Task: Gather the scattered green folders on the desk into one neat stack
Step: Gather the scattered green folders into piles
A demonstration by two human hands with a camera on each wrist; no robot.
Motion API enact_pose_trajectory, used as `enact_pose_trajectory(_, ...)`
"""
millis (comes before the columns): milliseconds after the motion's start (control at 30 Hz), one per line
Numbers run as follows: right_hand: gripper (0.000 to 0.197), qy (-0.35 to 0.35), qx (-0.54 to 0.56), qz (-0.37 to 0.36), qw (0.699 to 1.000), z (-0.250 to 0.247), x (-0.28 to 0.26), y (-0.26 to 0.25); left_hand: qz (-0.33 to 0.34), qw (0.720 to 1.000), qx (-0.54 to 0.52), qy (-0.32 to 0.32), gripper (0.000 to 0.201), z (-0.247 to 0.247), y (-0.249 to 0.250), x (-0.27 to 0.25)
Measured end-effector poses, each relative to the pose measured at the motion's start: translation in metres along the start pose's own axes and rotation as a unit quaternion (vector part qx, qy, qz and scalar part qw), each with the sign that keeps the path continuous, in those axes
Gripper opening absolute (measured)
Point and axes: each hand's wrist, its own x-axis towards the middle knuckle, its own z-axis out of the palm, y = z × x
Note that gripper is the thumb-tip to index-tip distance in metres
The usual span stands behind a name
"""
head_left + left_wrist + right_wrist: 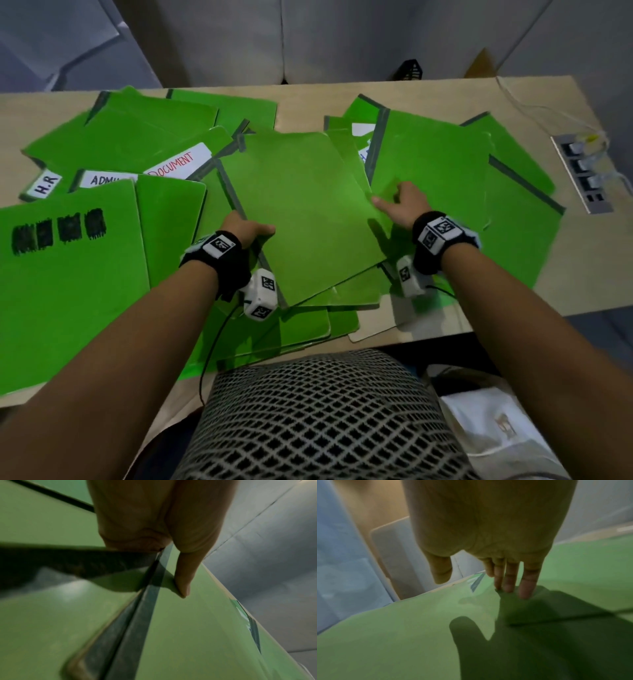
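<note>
Head view: I see green folders spread across the wooden desk, overlapping in loose heaps left, centre and right. Left hand grips the centre folder at its left spine edge, thumb flat on top of the cover, the other fingers out of sight beneath the edge. In the left wrist view that thumb sits just beside the dark spine strip, with another folder's spine right against it. Right hand is on the opposite edge of the same folder; in the right wrist view its fingers are straight and close together, tips touching the green surface where the cover overlaps the folder to the right, thumb held apart and off the surface. That centre folder lies tilted on top of several others at the near desk edge. Left heap shows white labels: "H.R", "ADMI…" partly covered, and "DOCUMENT" in red. Near-left folder carries four black scribbled blocks. Socket panel with a white cable plugged in is set into the desk at far right. Patterned black-and-white garment fills the bottom of the frame.
</note>
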Motion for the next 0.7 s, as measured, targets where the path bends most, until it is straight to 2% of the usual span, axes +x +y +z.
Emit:
enact_pose_trajectory(67, 0.084, -0.031, -0.01, -0.022, 0.999, 0.02, 0.001, -0.009, 0.005, 1.0, -0.008, -0.028, 0.07, -0.001, 0.002, -0.003)
enact_pose_trajectory(133, 0.078, -0.045, -0.071, -0.061, 0.995, 0.04, -0.006, -0.02, 0.001, 0.997, -0.06, -0.037, 0.084, -0.001, 0.004, -0.003)
enact_pose_trajectory(167, 0.074, -0.068, -0.07, -0.073, 0.993, 0.046, -0.012, -0.026, 0.006, 0.996, -0.08, -0.023, 0.085, -0.003, 0.004, 0.0)
enact_pose_trajectory(267, 0.065, -0.158, 0.016, -0.071, 0.985, 0.053, -0.024, -0.032, 0.0, 0.994, -0.105, 0.008, 0.08, -0.011, -0.001, 0.015)
enact_pose_trajectory(300, 0.059, -0.146, 0.041, -0.062, 0.986, 0.05, -0.025, -0.032, -0.004, 0.995, -0.098, 0.013, 0.082, -0.012, -0.005, 0.023)
enact_pose_trajectory(367, 0.043, -0.054, 0.088, -0.033, 0.994, 0.037, -0.019, -0.028, -0.008, 0.997, -0.073, 0.018, 0.081, -0.015, -0.01, 0.034)
enact_pose_trajectory(433, 0.034, 0.056, 0.071, 0.014, 0.996, 0.014, -0.005, -0.015, -0.008, 0.999, -0.04, 0.021, 0.078, -0.016, -0.002, 0.022)
enact_pose_trajectory(467, 0.036, 0.1, 0.044, 0.043, 0.993, 0.0, 0.002, -0.006, -0.006, 0.999, -0.025, 0.023, 0.077, -0.016, 0.001, 0.017)
enact_pose_trajectory(500, 0.044, 0.137, 0.017, 0.081, 0.987, -0.013, 0.008, 0.005, -0.005, 1.0, -0.01, 0.024, 0.077, -0.015, 0.003, 0.016)
enact_pose_trajectory(567, 0.077, 0.156, -0.014, 0.183, 0.971, -0.036, 0.018, 0.03, 0.001, 1.0, 0.006, 0.025, 0.076, -0.014, 0.006, 0.015)
enact_pose_trajectory(633, 0.108, 0.12, -0.023, 0.266, 0.956, -0.051, 0.02, 0.056, 0.003, 1.0, 0.013, 0.025, 0.075, -0.013, 0.006, 0.017)
enact_pose_trajectory(700, 0.124, 0.074, -0.025, 0.298, 0.951, -0.053, 0.019, 0.077, 0.004, 0.999, 0.027, 0.024, 0.075, -0.012, 0.003, 0.018)
